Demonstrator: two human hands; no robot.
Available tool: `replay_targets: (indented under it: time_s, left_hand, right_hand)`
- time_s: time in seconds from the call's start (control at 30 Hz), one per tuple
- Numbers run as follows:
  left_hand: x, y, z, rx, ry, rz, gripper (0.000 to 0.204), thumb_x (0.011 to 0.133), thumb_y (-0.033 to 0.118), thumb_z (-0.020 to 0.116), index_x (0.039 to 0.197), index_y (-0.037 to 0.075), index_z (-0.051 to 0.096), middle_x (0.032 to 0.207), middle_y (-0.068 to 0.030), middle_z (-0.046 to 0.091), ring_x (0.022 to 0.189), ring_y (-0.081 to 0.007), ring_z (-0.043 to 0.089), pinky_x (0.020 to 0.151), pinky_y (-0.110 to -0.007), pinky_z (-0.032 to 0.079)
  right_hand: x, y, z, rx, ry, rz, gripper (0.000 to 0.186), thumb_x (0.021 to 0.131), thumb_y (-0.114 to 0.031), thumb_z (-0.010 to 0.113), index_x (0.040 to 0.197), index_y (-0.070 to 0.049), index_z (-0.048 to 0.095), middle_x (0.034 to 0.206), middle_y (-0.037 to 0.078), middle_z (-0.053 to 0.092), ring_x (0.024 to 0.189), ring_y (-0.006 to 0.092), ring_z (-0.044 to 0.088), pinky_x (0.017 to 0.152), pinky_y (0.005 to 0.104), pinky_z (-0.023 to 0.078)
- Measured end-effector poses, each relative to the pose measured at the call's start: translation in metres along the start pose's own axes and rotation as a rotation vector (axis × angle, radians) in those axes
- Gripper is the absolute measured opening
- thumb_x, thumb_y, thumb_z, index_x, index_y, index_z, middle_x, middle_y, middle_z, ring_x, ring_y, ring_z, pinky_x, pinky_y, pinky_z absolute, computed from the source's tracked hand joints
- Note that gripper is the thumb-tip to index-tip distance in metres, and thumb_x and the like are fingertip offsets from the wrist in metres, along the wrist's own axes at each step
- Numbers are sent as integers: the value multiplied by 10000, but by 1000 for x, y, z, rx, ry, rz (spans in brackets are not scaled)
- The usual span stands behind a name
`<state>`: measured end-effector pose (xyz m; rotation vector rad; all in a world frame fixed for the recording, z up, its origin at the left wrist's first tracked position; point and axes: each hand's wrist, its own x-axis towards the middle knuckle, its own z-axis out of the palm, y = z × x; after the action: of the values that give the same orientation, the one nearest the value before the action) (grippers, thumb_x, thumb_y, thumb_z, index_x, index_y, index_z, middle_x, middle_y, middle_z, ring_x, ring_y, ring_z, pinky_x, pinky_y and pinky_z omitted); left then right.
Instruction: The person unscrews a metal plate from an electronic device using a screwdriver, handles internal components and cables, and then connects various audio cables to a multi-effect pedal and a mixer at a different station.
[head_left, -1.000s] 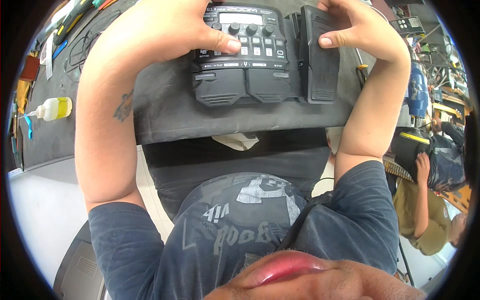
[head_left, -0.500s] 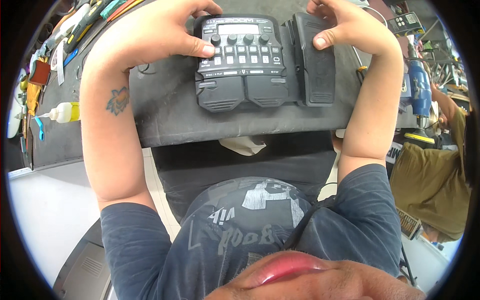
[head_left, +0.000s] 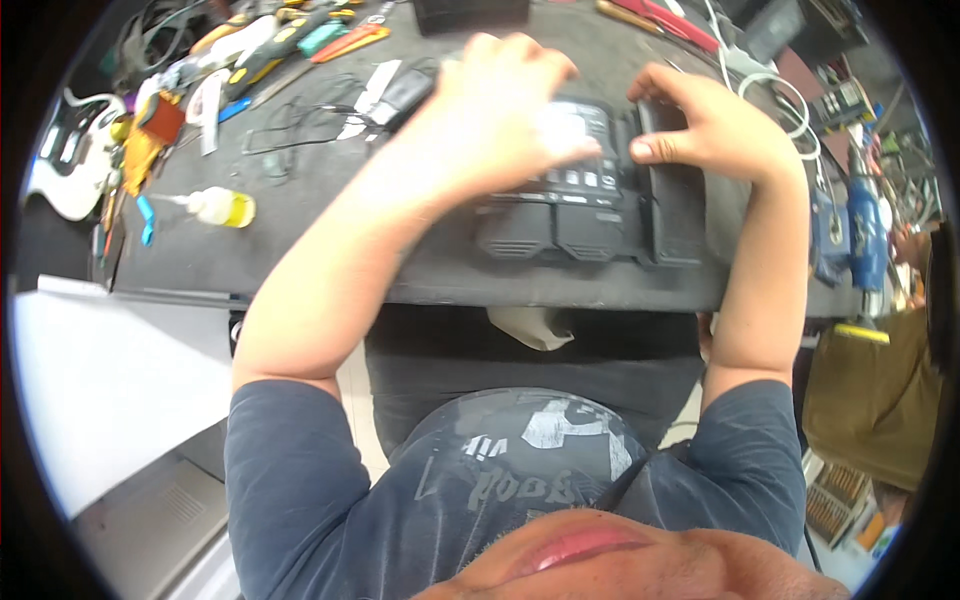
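Observation:
A black multi-effects floor unit (head_left: 555, 225) with knobs, buttons and footswitches lies near the bench's front edge, its hinged expression pedal (head_left: 677, 225) at the right. My left hand (head_left: 510, 110) is over the unit's upper left, blurred, fingers apart and bent, hiding much of the controls. My right hand (head_left: 705, 125) grips the expression pedal's upper end, thumb on top and fingertips at the far edge.
Mixed tools (head_left: 270, 65), cables and a yellow-labelled dropper bottle (head_left: 228, 205) crowd the dark bench (head_left: 190, 260) at left. A black box (head_left: 470, 12) stands behind; a white cable and blue tool (head_left: 868, 225) are at right. Another person in brown (head_left: 865, 390) is beyond.
My left hand has risen off the unit's left edge and moved over its top. The unit and both hands sit further right and lower in the picture; more bench shows behind.

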<state>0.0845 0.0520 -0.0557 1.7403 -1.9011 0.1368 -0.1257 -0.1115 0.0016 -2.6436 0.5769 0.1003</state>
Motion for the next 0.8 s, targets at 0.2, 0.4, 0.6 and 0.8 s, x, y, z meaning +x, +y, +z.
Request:
replay_targets:
  time_s: [0.2, 0.4, 0.6, 0.8]
  left_hand:
    - [7, 0, -13, -98, -238, -59, 607, 840, 479, 794, 1228, 33, 656, 1193, -169, 671, 1171, -371, 605, 1026, -462, 479]
    - [9, -8, -19, -147, -280, -34, 593, 835, 447, 807, 1233, 35, 655, 1186, -158, 675, 1183, -356, 610, 1016, -456, 492]
    - [6, -7, -15, -220, -142, 205, 262, 859, 303, 809, 1061, 144, 754, 1201, -56, 661, 1221, -307, 557, 1019, -465, 465]
    - [4, 4, -10, -126, -144, 236, 193, 884, 289, 743, 997, 132, 734, 1007, -64, 658, 1052, -286, 622, 903, -446, 483]
  right_hand:
    - [-19, -3, -11, -26, 31, 69, 668, 757, -415, 878, 1190, 10, 598, 1132, 215, 691, 1070, 358, 658, 904, 425, 516]
    - [-11, -5, -14, 34, -2, 118, 669, 717, -362, 912, 1172, 13, 598, 1136, 210, 686, 1070, 340, 650, 905, 418, 506]
    - [-7, 4, -13, 63, 9, 149, 669, 661, -313, 948, 1143, -3, 603, 1078, 170, 670, 1014, 299, 632, 886, 412, 501]
    - [-9, 10, -12, 75, 8, 139, 694, 642, -339, 951, 1132, 8, 603, 1031, 177, 680, 1003, 313, 638, 886, 416, 504]
